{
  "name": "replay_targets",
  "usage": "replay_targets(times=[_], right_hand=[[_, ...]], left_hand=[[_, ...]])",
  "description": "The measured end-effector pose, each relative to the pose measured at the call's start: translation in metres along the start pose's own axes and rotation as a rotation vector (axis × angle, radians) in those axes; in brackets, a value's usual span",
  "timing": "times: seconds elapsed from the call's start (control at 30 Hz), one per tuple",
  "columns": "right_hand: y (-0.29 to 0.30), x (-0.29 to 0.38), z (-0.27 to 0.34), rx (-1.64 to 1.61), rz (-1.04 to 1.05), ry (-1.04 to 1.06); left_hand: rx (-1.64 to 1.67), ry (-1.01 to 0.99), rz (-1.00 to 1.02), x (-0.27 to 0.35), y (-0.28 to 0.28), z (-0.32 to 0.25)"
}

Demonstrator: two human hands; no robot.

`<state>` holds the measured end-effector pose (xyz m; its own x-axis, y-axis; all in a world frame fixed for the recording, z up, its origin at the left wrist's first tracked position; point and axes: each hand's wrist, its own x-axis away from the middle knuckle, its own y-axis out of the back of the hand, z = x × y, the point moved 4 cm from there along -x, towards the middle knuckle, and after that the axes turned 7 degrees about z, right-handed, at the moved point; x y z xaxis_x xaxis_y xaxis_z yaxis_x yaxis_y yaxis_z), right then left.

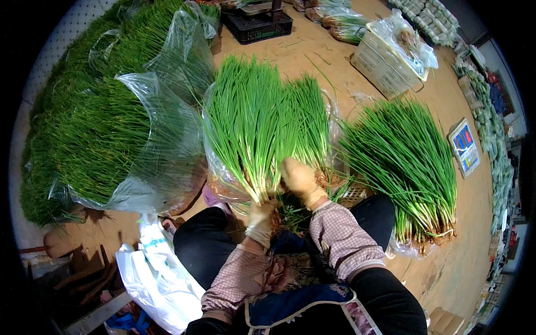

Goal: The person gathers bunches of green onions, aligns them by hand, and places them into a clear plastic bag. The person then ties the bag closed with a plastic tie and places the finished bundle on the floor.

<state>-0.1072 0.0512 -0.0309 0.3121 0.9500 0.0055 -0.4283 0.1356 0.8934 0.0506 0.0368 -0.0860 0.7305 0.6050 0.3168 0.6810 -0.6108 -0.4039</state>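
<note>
My gloved left hand (pixel 260 215) is closed around the pale root ends of a bunch of green onions (pixel 247 130), whose leaves fan out away from me. Just to its right is my gloved right hand (pixel 298 178), its fingers curled against the stems; whether they pinch any is hidden. A second, smaller batch of green onions (pixel 312 121) lies beside the bunch on clear plastic (pixel 333 111). Loose green trimmings (pixel 293 211) lie between my knees, under my hands.
Plastic-wrapped bundles of green onions (pixel 100 134) crowd the left. At right are a green onion pile (pixel 406 163) and a digital scale (pixel 464 146). A cream crate (pixel 383 63) and a black crate (pixel 261 27) stand farther back. A white plastic bag (pixel 161 280) rests by my left leg.
</note>
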Motion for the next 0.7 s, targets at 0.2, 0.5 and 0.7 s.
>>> replay_targets(times=[0.2, 0.5, 0.7], right_hand=[[0.025, 0.035, -0.044, 0.076, -0.180, -0.255], [-0.032, 0.082, -0.036, -0.133, 0.485, -0.109], [-0.039, 0.013, -0.015, -0.609, 0.417, -0.290]], left_hand=[[0.171, -0.010, -0.014, 0.013, -0.004, -0.019], [0.390, 0.057, -0.186, 0.015, -0.012, -0.022], [0.364, 0.107, -0.135, 0.019, -0.018, -0.035]])
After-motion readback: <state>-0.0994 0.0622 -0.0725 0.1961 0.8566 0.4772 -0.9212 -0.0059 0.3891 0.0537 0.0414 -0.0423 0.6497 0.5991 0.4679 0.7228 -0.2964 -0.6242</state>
